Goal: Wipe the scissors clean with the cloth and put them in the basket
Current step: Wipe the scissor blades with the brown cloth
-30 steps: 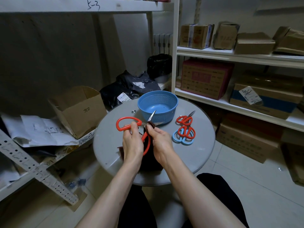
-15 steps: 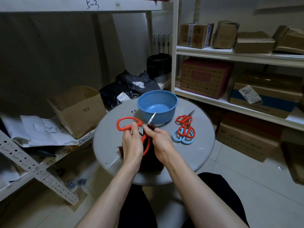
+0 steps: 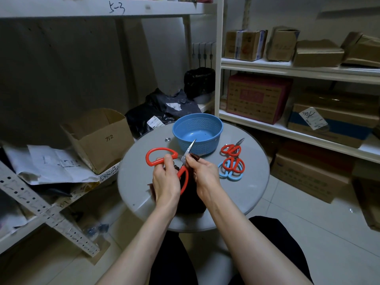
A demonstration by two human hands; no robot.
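Observation:
My left hand grips large red-handled scissors by the handles, blades spread and pointing up towards the blue basket. A dark cloth hangs below my hands, and my right hand pinches it against one blade near the pivot. The empty basket stands at the back of the round grey table. Three more scissors lie to the right: small red ones, another red pair and a light blue pair under it.
An open cardboard box sits on the low shelf at left, beside loose papers. Black bags lie behind the table. White shelves at right hold several cartons. My dark-trousered knees are below the table edge.
My right hand has slid the cloth a little along the blade near the pivot; the lower blade is now covered. The left hand and handles have barely moved.

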